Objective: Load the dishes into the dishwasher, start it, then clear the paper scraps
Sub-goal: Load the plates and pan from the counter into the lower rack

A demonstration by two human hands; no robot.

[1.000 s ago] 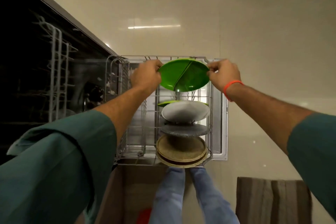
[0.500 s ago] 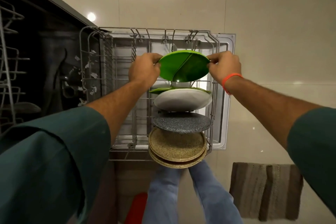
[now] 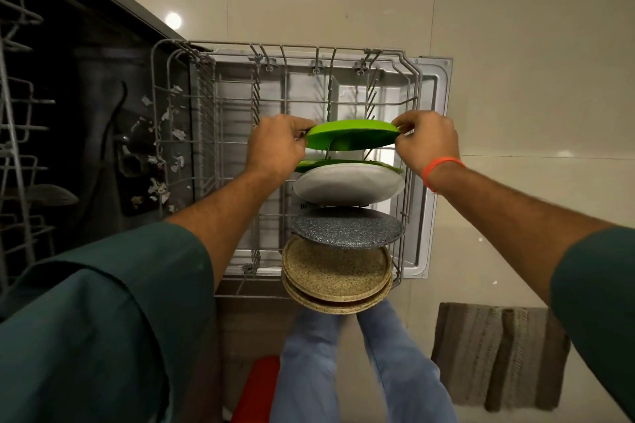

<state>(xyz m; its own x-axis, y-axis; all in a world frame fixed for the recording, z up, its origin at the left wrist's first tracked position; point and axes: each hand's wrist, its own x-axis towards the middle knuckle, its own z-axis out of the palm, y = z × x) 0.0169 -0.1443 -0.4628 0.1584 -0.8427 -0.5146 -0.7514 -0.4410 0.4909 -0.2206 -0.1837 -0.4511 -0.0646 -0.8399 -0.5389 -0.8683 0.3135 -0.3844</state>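
— Plenty of paper scraps [image 3: 161,151] far left, scattered over the dark dishwasher interior [image 3: 86,113] just behind the pulled-out lower rack [image 3: 171,86].
— Noted. Next along?
— Left hand [image 3: 278,148], fingers curled, pinching the left rim of the green divided plate [image 3: 350,136]. Held over the rack's plate slots, tilted nearly on edge.
— And the other side?
— Right hand [image 3: 426,141], orange band [image 3: 441,166] on the wrist, pinching the right rim — both grips firm on the same plate.
— Below it?
— Lined up in the rack, standing on edge: a second green plate [image 3: 309,165] just showing, then a white plate [image 3: 347,184], a speckled grey plate [image 3: 347,227], two tan speckled plates [image 3: 336,271] nearest.
— Anything further right?
— Open door panel [image 3: 431,148] under the rack's right side, and a striped mat [image 3: 498,357] on the pale tile floor [image 3: 532,79].
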